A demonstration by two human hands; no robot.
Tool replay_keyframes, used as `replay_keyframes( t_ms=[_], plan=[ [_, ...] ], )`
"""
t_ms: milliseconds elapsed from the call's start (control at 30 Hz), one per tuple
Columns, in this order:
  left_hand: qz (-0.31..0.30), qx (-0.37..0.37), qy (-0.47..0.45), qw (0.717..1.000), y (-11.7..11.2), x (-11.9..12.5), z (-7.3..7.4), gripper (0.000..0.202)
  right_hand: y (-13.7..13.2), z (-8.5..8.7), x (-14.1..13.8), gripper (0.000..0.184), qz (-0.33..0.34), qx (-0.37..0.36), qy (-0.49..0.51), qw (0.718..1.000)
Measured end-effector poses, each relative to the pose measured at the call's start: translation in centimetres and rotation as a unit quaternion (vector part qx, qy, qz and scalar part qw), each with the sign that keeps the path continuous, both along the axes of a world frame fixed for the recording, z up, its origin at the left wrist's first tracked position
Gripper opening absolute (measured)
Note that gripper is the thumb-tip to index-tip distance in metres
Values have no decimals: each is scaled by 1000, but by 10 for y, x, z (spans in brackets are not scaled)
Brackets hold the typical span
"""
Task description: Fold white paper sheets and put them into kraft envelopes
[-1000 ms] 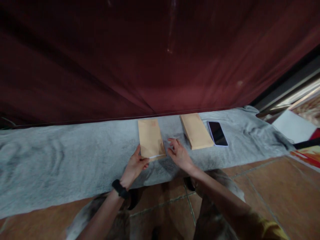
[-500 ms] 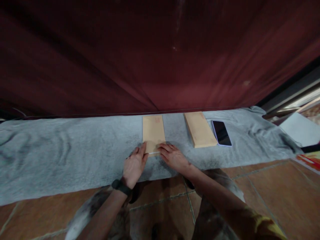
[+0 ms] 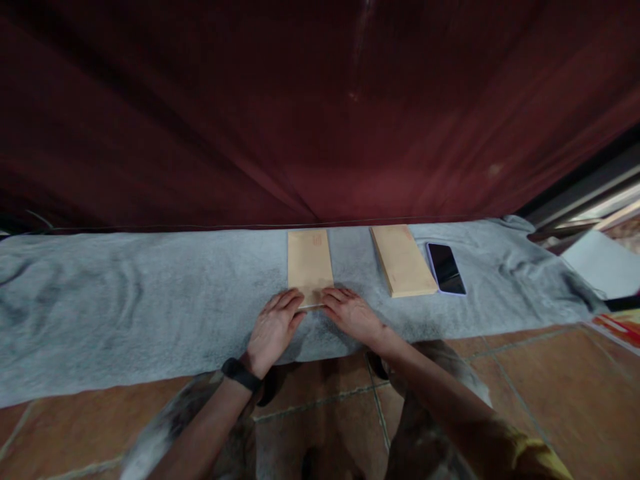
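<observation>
A tan paper envelope [image 3: 309, 261] lies on the grey cloth straight ahead, with small reddish print near its far right corner. A thin white strip shows along its near edge. My left hand [image 3: 274, 328] has its fingers bent over the near left corner, thumb at the edge. On the near right corner, the fingers of my right hand [image 3: 354, 316] are curled down in the same manner. Both hands are closed on the envelope, and their fingertips partly hide its corners. To the right rests a stack of similar envelopes [image 3: 404, 260], turned at a slant.
A phone [image 3: 446, 268] in a purple case lies beside the stack, close to its near right corner. The grey cloth [image 3: 150, 300] spreads across the low surface before a dark red draped fabric [image 3: 300, 133]. Tiled floor [image 3: 545, 380] and a white sheet [image 3: 603, 260] are at the right.
My left hand's fingers have shifted right and curled over the near edge. My right hand's fingers have bent in at the corner. The white strip now looks narrower.
</observation>
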State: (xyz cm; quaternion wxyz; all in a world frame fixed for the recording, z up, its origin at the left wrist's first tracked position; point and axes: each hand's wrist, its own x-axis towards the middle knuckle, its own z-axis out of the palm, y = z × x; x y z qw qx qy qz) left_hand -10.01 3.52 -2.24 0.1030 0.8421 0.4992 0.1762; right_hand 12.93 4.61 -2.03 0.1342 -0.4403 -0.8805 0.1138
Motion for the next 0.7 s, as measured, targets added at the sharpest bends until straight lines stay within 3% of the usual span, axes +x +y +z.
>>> replay_keyframes(
  t_ms=[400, 700],
  plan=[
    [54, -2, -1, 999, 6, 6, 5, 30, 6, -6, -4, 17, -39, -5, 34, 999],
    [69, 19, 23, 997, 8, 11, 4, 25, 11, -14, -11, 10, -107, -20, 45, 993]
  ],
)
